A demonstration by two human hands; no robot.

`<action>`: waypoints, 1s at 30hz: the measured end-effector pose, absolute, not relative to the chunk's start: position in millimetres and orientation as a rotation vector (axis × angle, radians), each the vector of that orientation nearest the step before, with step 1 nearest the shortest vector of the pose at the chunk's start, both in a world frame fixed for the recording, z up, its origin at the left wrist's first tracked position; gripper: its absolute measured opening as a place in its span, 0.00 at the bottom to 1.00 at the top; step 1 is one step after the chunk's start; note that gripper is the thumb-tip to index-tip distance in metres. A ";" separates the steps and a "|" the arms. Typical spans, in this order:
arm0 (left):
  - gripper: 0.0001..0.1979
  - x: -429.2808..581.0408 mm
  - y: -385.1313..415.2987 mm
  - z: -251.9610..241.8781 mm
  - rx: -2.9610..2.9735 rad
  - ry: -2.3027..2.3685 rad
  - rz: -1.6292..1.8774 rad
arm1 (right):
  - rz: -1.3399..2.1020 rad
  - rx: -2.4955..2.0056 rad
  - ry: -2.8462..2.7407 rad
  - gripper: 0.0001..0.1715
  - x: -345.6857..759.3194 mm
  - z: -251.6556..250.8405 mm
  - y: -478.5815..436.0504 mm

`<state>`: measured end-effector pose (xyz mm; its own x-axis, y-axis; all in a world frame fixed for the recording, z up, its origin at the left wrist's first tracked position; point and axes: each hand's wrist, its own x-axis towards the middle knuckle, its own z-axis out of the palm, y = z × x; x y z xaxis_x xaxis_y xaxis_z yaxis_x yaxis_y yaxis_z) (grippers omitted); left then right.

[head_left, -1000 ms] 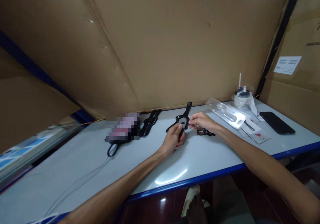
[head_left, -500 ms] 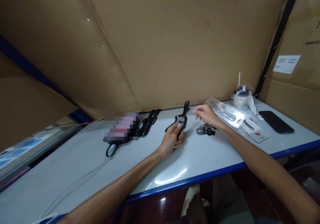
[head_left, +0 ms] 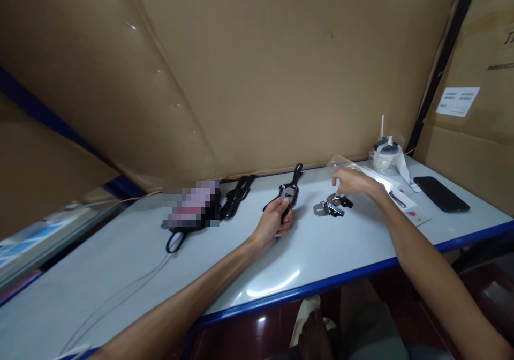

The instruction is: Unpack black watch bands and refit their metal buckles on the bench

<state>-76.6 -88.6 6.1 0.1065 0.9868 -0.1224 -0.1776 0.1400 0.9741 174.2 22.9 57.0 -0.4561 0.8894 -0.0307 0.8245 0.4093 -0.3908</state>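
Observation:
A black spokeshave (head_left: 296, 180) with a flat steel blade on its body is in my left hand (head_left: 275, 220). My thumb presses near the blade, and the fingers wrap round the lower handle. To the right, my right hand (head_left: 348, 180) reaches down over a small pile of metal parts (head_left: 327, 207), its thumb and fingers pinched at the back of the pile. Whatever lies between the fingertips is too small to make out. The pile holds steel blades with slots and dark clamp pieces.
More black spokeshaves (head_left: 237, 196) lie left of my left hand, beside a blurred-out object (head_left: 196, 207) with a black loop. Clear plastic packaging and printed cards (head_left: 405, 204), a phone (head_left: 441, 194) and a bagged cup (head_left: 385, 154) are on the right. Cardboard (head_left: 261, 70) walls the table's back.
My right hand has moved right and down to the metal parts, its fingers coming together there. My left hand keeps hold of the spokeshave, nearly still.

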 end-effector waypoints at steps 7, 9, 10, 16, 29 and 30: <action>0.17 -76.8 -88.5 5.9 1.014 1.060 1.127 | 0.618 -1.471 -2.609 0.21 168.5 60.7 18.1; 0.18 -76.9 -88.2 5.4 1.009 1.051 1.126 | 0.613 -1.477 -2.602 0.22 168.7 60.2 18.5; 0.18 -76.9 -88.1 5.3 1.008 1.051 1.126 | 0.607 -1.483 -2.608 0.23 168.9 60.1 18.7; 0.17 -76.2 -89.2 6.7 1.025 1.091 1.120 | 0.663 -1.503 -2.664 0.24 167.6 61.8 15.2; 0.18 -76.9 -88.9 5.4 1.035 1.076 1.114 | 0.547 -1.449 -2.510 0.08 165.4 43.7 31.6; 0.18 -76.7 -89.1 5.8 1.034 1.081 1.116 | 0.549 -1.413 -2.482 0.05 165.5 43.1 32.8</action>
